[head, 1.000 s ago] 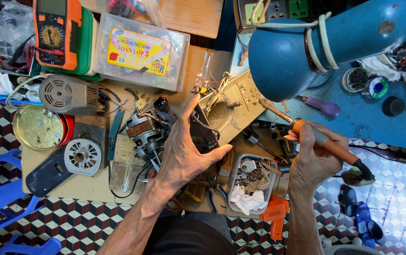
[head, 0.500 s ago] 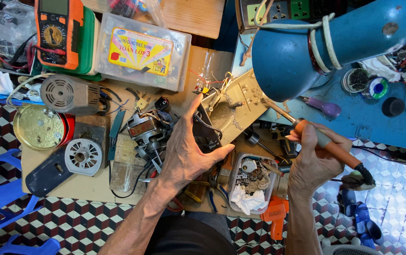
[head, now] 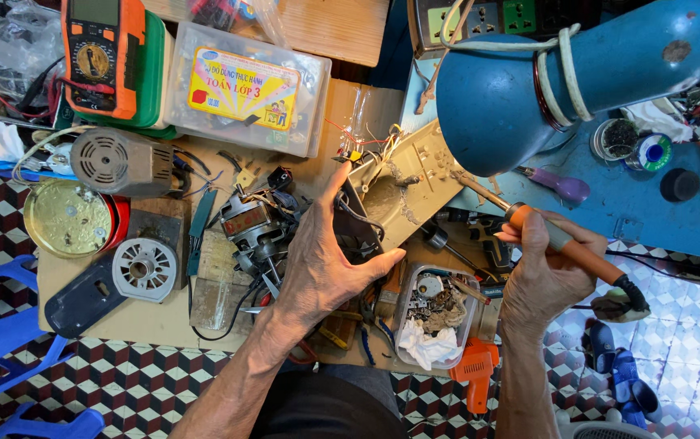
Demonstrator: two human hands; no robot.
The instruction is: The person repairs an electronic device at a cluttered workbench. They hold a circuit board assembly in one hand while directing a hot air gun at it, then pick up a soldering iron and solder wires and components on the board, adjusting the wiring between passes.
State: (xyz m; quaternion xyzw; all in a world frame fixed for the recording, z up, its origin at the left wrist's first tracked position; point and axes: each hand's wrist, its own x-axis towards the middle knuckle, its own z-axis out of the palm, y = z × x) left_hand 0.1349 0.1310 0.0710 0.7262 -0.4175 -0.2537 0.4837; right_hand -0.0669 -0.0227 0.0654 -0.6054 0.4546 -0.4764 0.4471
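Observation:
My left hand grips the near end of a beige plastic housing with loose wires, holding it tilted on the wooden bench. My right hand holds an orange-handled soldering iron; its metal tip reaches up-left to the housing's surface, under the shade of a blue desk lamp. A small electric motor lies just left of my left hand.
An orange multimeter and a clear plastic parts box sit at the back. A grey fan motor, a brass disc and a parts tray crowd the bench. Blue plastic chair at left.
The soldering iron's tip has shifted slightly along the housing; both hands keep their grips and stay almost in place.

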